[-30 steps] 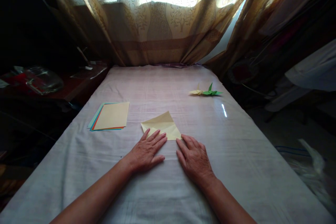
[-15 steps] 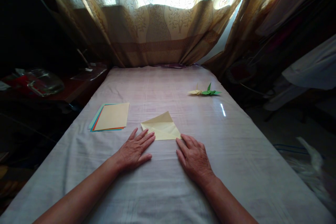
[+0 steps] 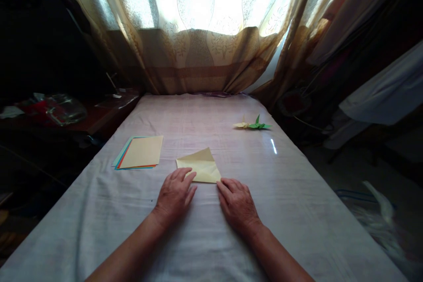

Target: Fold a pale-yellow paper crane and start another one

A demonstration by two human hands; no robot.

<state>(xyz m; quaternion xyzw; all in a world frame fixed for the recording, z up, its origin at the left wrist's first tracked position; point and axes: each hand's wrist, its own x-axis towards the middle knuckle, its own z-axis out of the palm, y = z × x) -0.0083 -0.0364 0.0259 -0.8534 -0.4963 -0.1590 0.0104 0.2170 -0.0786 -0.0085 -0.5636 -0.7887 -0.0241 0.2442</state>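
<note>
Two hands lie flat on our cloth-covered table [image 3: 297, 211], both palm down, fingers loose, neither gripping anything. Our left hand [image 3: 174, 194] has its fingertips on the near left corner of the folded yellow paper [image 3: 200, 168]; our right hand [image 3: 236, 205] sits at 5 o'clock of that paper, fingertips touching or just short of its near right corner, hard to tell which. That paper lies flat mid-table, folded into a roughly triangular shape with its peak pointing toward 12 o'clock and crease lines showing on top. At 10 o'clock of it, near but apart, we see a stack of coloured sheets [image 3: 140, 153], a cream sheet on top with teal, blue and orange edges peeking out on the left and near sides. At 1 o'clock, well apart toward the far right of the table, sit two small folded paper figures, one pale yellow figure [image 3: 241, 124] and one green figure [image 3: 259, 125], just beside each other, possibly touching. Nothing lies between our hands and the folded paper. Patterned curtains [image 3: 198, 53] hang at 12 o'clock past the table's far edge, backlit by the window. At 9 o'clock, off the table, a dark side surface holds clear plastic clutter [image 3: 64, 108], too dim to identify. White fabric [image 3: 386, 92] hangs at 3 o'clock.
</note>
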